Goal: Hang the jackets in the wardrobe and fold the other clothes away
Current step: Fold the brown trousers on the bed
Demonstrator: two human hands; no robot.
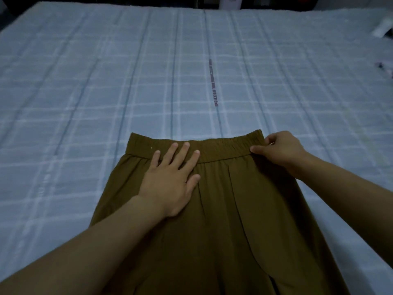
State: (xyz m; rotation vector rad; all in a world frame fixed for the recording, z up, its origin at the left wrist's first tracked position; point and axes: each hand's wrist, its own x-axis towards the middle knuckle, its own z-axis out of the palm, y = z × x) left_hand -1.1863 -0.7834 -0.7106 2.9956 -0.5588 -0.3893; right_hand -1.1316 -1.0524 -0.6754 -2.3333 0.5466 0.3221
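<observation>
- Olive-brown trousers point(234, 209) are spread flat on a bed, the elastic waistband point(212, 146) turned away from the wearer of the camera and the legs running off the lower edge of the view.
- Pale blue checked bedding point(106, 92) is seen beneath the garment, covering the bed from edge to edge, with a line of dark printed lettering point(213, 86) running up its middle.
- The left hand point(172, 182) is laid flat on the fabric just below the waistband, its fingers straight and slightly fanned, the fingertips reaching onto the gathered elastic.
- The right hand point(280, 152) is placed at the waistband's right end, where the corner of the elastic is pinched between the thumb and curled fingers.
- Both forearms are bare and are stretched forward from the lower corners of the view.
- A lengthwise seam and soft pleats are visible in the cloth between the two hands.
- A white slatted appliance point(230, 2) is partly visible beyond the far edge of the bed.
- A blurred white object point(382, 28) is lying near the bed's far right corner, and a small patterned item point(386, 69) is cut off at the right edge; neither can be identified.
</observation>
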